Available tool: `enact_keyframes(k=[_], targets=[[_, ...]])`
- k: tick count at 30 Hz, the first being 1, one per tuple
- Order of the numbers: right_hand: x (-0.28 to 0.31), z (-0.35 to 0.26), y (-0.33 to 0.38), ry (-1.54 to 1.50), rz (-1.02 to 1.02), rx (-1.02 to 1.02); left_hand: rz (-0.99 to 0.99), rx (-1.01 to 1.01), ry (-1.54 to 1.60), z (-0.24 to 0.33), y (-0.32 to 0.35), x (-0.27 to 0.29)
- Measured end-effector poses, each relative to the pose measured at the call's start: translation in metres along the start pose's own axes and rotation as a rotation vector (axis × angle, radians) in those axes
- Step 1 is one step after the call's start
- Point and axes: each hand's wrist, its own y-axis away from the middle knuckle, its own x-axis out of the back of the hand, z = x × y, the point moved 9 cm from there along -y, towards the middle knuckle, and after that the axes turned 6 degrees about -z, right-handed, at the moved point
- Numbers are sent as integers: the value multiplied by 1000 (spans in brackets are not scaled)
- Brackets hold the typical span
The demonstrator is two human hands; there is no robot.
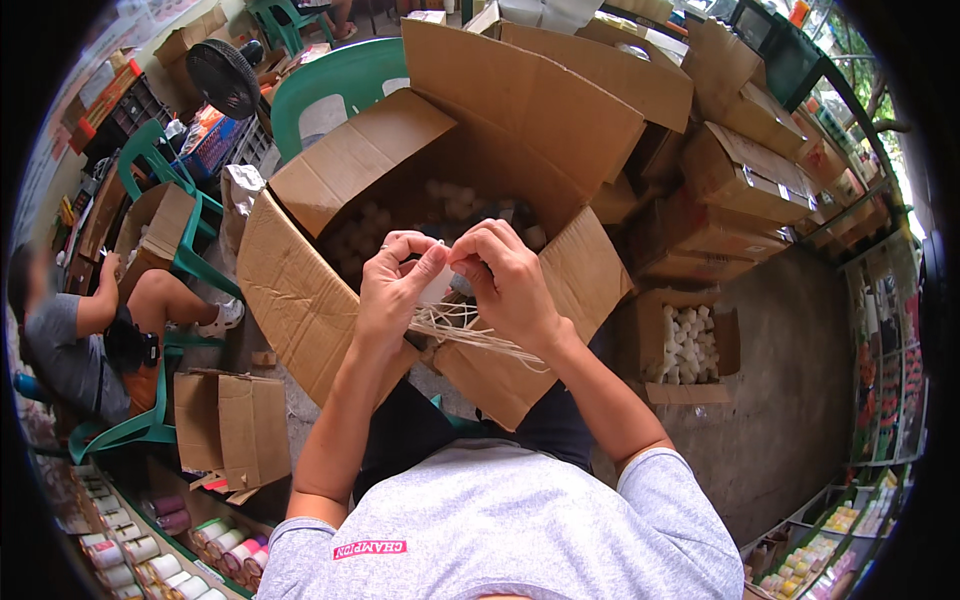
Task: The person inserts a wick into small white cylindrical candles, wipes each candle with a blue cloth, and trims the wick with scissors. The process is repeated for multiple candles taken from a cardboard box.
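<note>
Both of my hands are raised over a large open cardboard box (pixel 300 290), their fingertips almost meeting. My left hand (pixel 395 285) is closed in a pinch on a small whitish, translucent piece (pixel 437 288), whose exact kind I cannot make out. Thumb and fingers of my right hand (pixel 508 283) are pinched together at the top of that piece; whatever lies between them is too small to name. Just below the hands, a bundle of thin white strings (pixel 470 330) lies across the box's near edge. Inside the box, partly in shadow, are several small white pieces (pixel 455 198).
A smaller carton (pixel 738 345) of white pieces stands on the floor at right. Stacked cartons (pixel 745 180) rise behind it. At left, a person (pixel 85 330) sits on a green chair (pixel 150 425) near an open carton (pixel 255 430). Another green chair (pixel 300 95) stands behind the large box.
</note>
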Motion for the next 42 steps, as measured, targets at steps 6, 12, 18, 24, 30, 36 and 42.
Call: enact_keyframes(k=[6,12,18,24,30,36,42], targets=[[-3,8,0,-177,16,-75,-180,10,-120,2,2,-13],[-9,33,13,-387,127,-369,-132,-128,-190,5,3,-12],[-6,26,17,-326,174,-359,-38,-174,-299,7,4,-9],[-3,23,15,-293,74,-292,43,-291,-457,12,8,-8],[-3,21,10,-257,-68,-270,35,-374,-485,18,10,-10],[-6,20,9,-349,-91,-188,-7,-305,-290,15,10,-10],[-7,14,5,-232,-34,-101,4,-260,-152,16,9,-11]])
